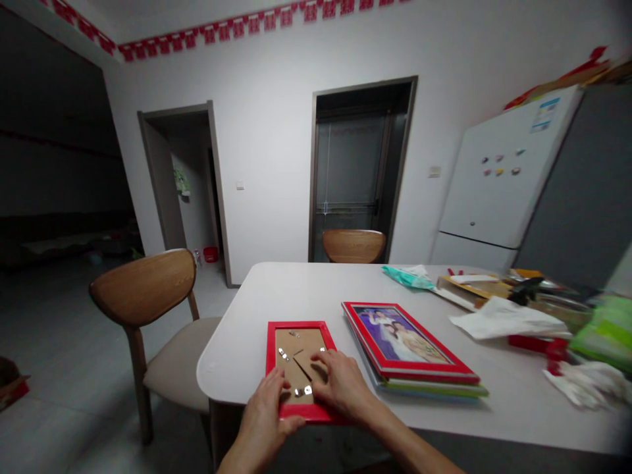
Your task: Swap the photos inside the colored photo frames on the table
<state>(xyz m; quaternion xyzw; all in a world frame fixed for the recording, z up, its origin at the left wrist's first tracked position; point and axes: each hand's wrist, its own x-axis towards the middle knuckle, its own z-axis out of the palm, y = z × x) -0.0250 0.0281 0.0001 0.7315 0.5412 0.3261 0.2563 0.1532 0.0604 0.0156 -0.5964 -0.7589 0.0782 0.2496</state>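
Note:
A red picture frame (271, 349) lies face down at the near edge of the table, its brown backing board (291, 343) facing up. Small metal clips (283, 355) sit around the board, and a dark slanting strip or slot crosses its middle. My left hand (264, 411) grips the lower left corner, thumb along the bottom rim. Bent over the right side is my right hand (343, 385), its fingers curled onto the board and its thumb by the bottom clip (303, 391). The hand hides part of the right rim and the board's lower right.
To the right lies a stack of frames, topped by a red framed photo (405, 336). Beyond it are a teal packet (409, 277), white paper (508, 319) and a green bag (605, 332). Wooden chairs stand left (148, 286) and behind the white table (286, 283).

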